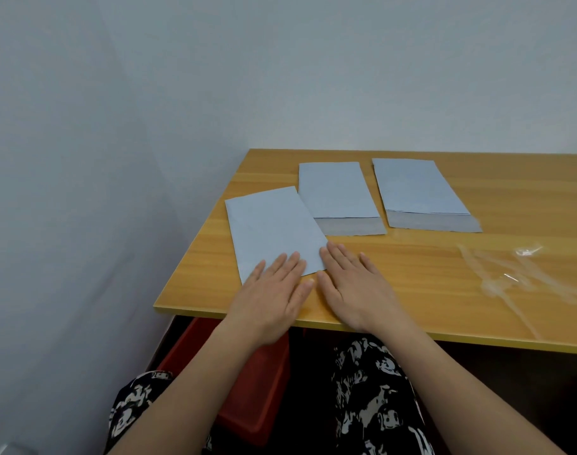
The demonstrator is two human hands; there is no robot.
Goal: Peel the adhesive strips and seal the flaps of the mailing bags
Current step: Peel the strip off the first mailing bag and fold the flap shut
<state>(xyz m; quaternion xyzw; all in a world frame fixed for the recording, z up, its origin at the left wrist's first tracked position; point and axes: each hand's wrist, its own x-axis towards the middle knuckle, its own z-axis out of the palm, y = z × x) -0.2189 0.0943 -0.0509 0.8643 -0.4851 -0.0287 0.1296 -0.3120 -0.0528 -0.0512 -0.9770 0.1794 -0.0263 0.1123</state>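
Note:
Three pale blue mailing bags lie on the wooden table (411, 264). The nearest bag (274, 224) lies slightly skewed at the table's left, with no grey flap showing. My left hand (274, 290) lies flat with straight fingers on its near end. My right hand (352, 284) rests flat beside it, fingertips touching the bag's near right corner. The middle bag (336, 192) and the right bag (415, 188) lie farther back, each with a grey flap open toward me.
Several clear peeled strips (516, 277) lie tangled on the table at the right. A red bin (247, 389) sits under the table's front edge by my lap. Grey walls close in the left and the back.

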